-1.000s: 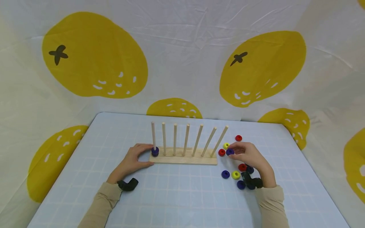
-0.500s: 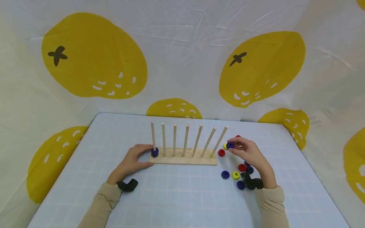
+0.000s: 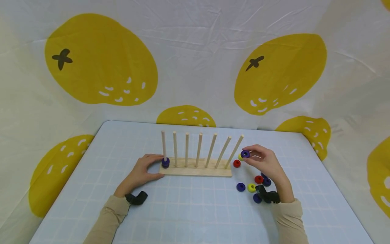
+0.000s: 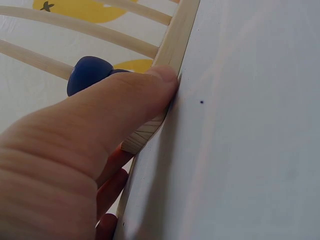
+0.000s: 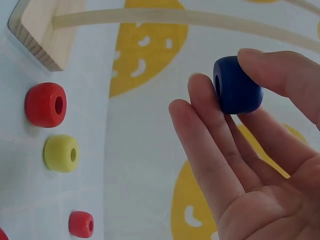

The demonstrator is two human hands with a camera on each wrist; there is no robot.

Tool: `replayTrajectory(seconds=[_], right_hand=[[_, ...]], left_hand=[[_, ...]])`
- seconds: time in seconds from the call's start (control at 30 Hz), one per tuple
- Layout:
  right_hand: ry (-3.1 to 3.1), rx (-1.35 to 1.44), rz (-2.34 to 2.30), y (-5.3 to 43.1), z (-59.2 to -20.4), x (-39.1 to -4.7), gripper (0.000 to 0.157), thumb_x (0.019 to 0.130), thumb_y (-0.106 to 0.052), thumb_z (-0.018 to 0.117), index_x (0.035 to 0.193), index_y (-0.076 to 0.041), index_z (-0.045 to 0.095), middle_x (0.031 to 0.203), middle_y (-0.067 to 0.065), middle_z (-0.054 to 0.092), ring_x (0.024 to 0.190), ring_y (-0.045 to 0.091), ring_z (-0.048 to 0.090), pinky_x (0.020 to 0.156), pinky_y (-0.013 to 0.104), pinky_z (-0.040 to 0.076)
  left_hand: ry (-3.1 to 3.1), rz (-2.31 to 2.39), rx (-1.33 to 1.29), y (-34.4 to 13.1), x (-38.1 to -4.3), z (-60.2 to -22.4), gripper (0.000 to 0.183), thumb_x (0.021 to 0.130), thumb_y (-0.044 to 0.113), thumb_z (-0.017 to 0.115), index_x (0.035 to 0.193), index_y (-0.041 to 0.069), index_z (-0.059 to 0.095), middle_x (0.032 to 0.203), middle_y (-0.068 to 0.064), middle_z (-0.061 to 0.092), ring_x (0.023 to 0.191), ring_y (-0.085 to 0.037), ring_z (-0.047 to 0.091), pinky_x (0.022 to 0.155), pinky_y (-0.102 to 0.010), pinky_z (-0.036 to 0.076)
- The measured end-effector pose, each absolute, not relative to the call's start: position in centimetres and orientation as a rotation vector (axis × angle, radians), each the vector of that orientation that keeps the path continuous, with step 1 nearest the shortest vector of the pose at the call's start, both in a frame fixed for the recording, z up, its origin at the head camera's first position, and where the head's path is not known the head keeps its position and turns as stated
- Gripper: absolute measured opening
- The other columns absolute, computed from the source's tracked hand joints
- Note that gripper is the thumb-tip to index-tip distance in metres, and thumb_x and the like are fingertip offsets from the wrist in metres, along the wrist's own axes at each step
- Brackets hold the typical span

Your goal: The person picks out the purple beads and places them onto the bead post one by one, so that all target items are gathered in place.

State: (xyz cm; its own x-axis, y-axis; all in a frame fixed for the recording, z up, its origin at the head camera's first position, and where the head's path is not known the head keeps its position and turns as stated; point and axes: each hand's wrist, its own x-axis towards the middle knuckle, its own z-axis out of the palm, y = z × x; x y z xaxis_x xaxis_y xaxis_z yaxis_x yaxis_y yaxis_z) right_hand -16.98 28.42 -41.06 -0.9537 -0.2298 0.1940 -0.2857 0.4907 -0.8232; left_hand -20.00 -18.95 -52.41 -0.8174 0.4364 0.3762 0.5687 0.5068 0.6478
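A wooden peg board [image 3: 195,171] with several upright pegs stands mid-table. My left hand [image 3: 141,171] grips its left end, the thumb [image 4: 135,92] along the front edge and the fingers behind. Dark blue beads [image 3: 165,163] are stacked at the foot of the leftmost peg; one blue bead [image 4: 90,75] shows behind the thumb in the left wrist view. To the right of the board my right hand [image 3: 268,165] pinches another blue bead [image 5: 237,86] between thumb and fingers, raised above the table. Its hole faces partly toward the head camera.
Below and around my right hand lie loose beads: a red bead [image 3: 236,163], a yellow bead [image 5: 61,153], a second yellow bead [image 3: 251,187], a blue bead [image 3: 240,187] and several others. A patterned cloth [image 3: 195,67] hangs behind the table.
My right hand has lifted the blue bead up from near the table, and the bead has turned slightly. My left hand stays at the board's end.
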Motion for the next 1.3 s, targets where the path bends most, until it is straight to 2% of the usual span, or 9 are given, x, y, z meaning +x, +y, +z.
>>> replayTrajectory(seconds=[0.37, 0.77, 0.97, 1.3], right_hand=[[-2.59, 0.44, 1.487, 27.9, -40.0, -16.5, 0.034, 0.089, -0.004, 0.073, 0.121, 0.004, 0.064, 0.114, 0.016, 0.065, 0.095, 0.012, 0.062, 0.083, 0.017, 0.052], [-2.436, 0.404, 1.505, 27.0, -38.9, -15.8, 0.033, 0.093, -0.004, 0.069, 0.125, -0.002, 0.064, 0.112, 0.011, 0.062, 0.098, 0.012, 0.06, 0.086, 0.017, 0.051], [-2.393, 0.384, 1.507, 26.5, -38.3, -15.4, 0.034, 0.096, -0.007, 0.065, 0.129, -0.002, 0.062, 0.114, 0.01, 0.062, 0.099, 0.016, 0.06, 0.086, 0.017, 0.051], [-2.346, 0.386, 1.519, 25.7, -37.3, -14.8, 0.036, 0.098, -0.007, 0.061, 0.134, -0.005, 0.06, 0.12, 0.006, 0.06, 0.109, 0.014, 0.059, 0.091, 0.017, 0.049]], left_hand=[[-2.584, -1.204, -0.872, -19.0, -20.0, -52.4, 0.065, 0.071, 0.022, 0.09, 0.129, 0.008, 0.064, 0.132, -0.007, 0.062, 0.121, -0.029, 0.052, 0.1, -0.054, 0.037], [-2.586, -1.217, -0.866, -18.9, -19.9, -52.2, 0.065, 0.071, 0.021, 0.091, 0.129, 0.007, 0.064, 0.132, -0.008, 0.062, 0.121, -0.029, 0.052, 0.1, -0.054, 0.038], [-2.589, -1.222, -0.858, -18.9, -19.9, -52.1, 0.065, 0.071, 0.021, 0.09, 0.129, 0.007, 0.065, 0.132, -0.008, 0.063, 0.121, -0.029, 0.051, 0.1, -0.055, 0.037], [-2.598, -1.22, -0.856, -19.0, -19.8, -52.3, 0.065, 0.071, 0.023, 0.09, 0.129, 0.009, 0.064, 0.133, -0.006, 0.062, 0.122, -0.028, 0.051, 0.101, -0.054, 0.036]])
